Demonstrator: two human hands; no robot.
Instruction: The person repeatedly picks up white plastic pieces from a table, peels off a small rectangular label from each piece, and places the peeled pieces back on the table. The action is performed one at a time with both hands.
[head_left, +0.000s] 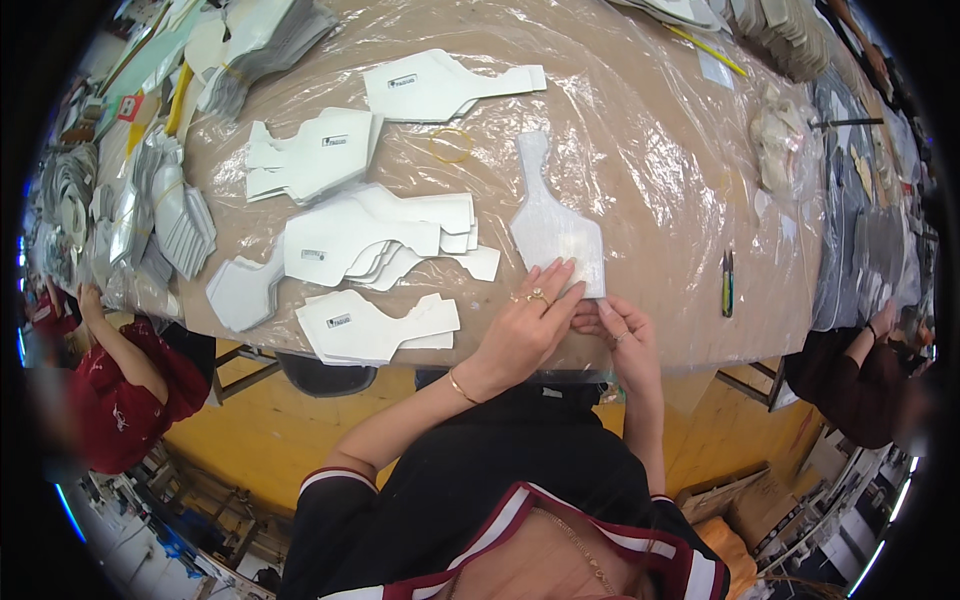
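Observation:
A white bottle-shaped cut piece (552, 222) lies flat on the plastic-covered table (650, 150), its narrow neck pointing away from me. My left hand (530, 325), with a ring and a thin bracelet, presses flat on its near edge, fingers spread. My right hand (622, 330) pinches the piece's near right corner at the table's front edge. Left of the hands lie stacks of similar white cut pieces (375, 240), and another stack of cut pieces (375, 328) sits near the table edge.
A yellow rubber band (451, 145) lies beyond the piece. A green-handled tool (727, 283) rests to the right. More white stacks (440, 85) and grey bundles (165, 215) fill the left and far side. A person in red (120, 385) sits at left, another person (865, 385) at right.

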